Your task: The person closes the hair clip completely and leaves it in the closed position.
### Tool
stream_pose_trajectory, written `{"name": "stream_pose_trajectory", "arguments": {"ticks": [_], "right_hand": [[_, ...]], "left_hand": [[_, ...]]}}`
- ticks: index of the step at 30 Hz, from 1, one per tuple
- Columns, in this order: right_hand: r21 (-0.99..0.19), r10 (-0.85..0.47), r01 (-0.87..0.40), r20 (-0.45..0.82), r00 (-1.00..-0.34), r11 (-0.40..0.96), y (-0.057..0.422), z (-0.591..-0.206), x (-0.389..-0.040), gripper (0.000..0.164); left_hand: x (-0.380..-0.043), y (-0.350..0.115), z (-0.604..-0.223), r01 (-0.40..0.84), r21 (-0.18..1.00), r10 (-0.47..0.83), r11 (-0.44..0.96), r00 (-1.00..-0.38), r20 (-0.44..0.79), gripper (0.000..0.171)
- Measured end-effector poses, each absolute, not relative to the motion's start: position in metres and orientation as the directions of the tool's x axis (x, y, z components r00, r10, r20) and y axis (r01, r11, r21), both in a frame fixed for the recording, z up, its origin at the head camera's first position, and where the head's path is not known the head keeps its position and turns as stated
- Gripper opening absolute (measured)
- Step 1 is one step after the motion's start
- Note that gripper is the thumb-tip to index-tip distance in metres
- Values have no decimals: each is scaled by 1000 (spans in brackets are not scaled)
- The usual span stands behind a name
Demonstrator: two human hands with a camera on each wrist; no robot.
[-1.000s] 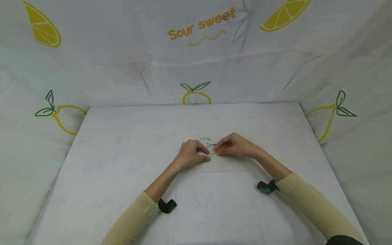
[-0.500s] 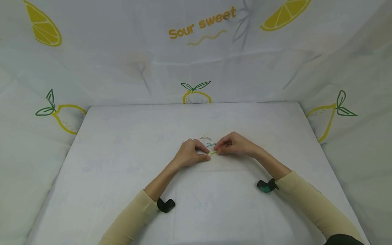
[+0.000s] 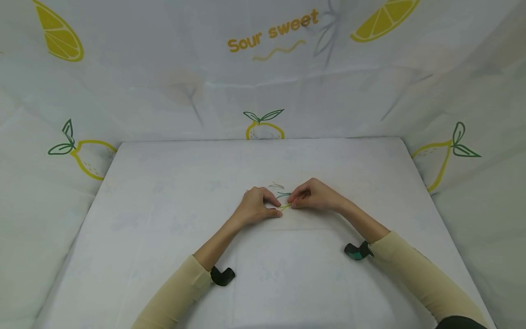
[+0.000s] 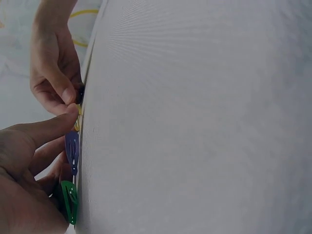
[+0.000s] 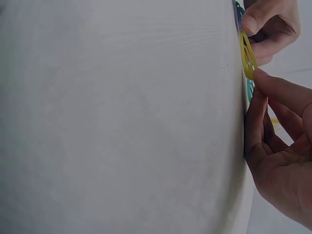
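Observation:
A yellow snap hair clip (image 3: 285,207) lies between the two hands at the table's middle, its legs spread in a V toward the left. My right hand (image 3: 315,195) pinches its narrow right end between thumb and fingers (image 5: 260,84). At its other end, my left hand (image 3: 256,206) has curled fingers and thumb right at the spread legs. A teal hair clip (image 3: 283,195) lies just behind, partly covered by the right fingertips. In the left wrist view, a purple hair clip (image 4: 72,148) and a green hair clip (image 4: 69,201) lie beside the left hand.
A greyish clip (image 3: 276,185) lies farther back on the white-covered table (image 3: 172,183). White curtains (image 3: 164,91) printed with lemons stand behind and at both sides. Black wrist devices (image 3: 222,276) hang from both sleeves.
Both hands stay almost in place around the yellow hair clip. Its legs show slightly more plainly between the fingertips now.

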State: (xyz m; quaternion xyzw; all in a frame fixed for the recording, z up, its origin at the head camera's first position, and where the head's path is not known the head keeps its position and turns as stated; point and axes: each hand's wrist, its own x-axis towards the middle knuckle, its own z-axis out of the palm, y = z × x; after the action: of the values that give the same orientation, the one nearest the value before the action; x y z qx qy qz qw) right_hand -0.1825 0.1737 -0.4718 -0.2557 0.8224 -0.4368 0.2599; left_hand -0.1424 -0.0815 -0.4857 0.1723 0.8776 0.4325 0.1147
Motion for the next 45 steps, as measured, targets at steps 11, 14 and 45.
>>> {"name": "stream_pose_trajectory", "arguments": {"ticks": [11,14,45], "right_hand": [[-842,-652,-226,-181,-737,490,173,-473,-180,9],[-836,-655,-240,-175,-735,493,173,-474,-180,8],[-812,-627,-315,-78,-775,491,176,-466,-166,6]], "left_hand": [[-141,-78,-486,203,780,383,592,-922,-51,17],[-140,-77,-486,203,773,378,601,-925,-50,16],[-127,-65,-473,327,686,403,650,-914,53,7]]}}
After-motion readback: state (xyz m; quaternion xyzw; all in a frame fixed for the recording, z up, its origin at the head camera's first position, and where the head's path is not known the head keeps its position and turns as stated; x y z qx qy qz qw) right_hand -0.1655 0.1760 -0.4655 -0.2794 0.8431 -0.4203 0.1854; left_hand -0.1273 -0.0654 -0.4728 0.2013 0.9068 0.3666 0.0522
